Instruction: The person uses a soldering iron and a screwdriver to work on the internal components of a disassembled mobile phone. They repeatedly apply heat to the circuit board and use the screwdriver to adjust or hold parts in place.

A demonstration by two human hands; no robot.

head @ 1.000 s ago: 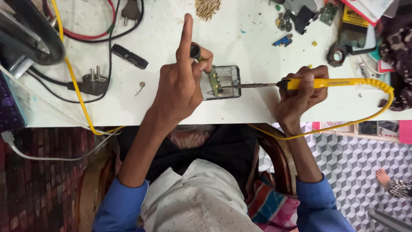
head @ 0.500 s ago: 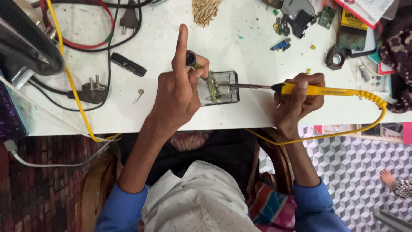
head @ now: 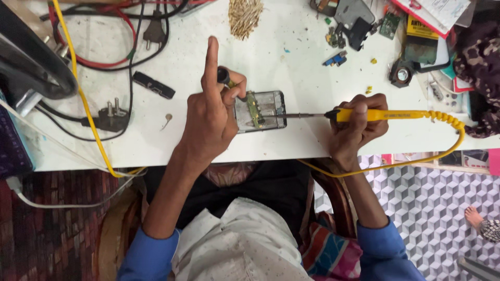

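An opened phone (head: 266, 110) with its inner board showing lies near the front edge of the white table (head: 291, 62). My left hand (head: 211, 119) rests at the phone's left end. It pinches a small dark tool (head: 223, 76) between thumb and fingers, and the index finger points straight out. My right hand (head: 357, 130) grips a yellow soldering iron (head: 385, 114). Its metal tip reaches left to the phone's right edge.
The iron's yellow cable (head: 448, 145) loops off the table's right side. Black and red cables and a plug (head: 112, 117) lie at the left, with a small black part (head: 152, 85) nearby. Loose phone parts (head: 354, 23) and papers clutter the back right. A bundle of sticks (head: 245, 15) lies at the back.
The hands have kept their grips and the iron tip stays at the phone. The view has shifted slightly.
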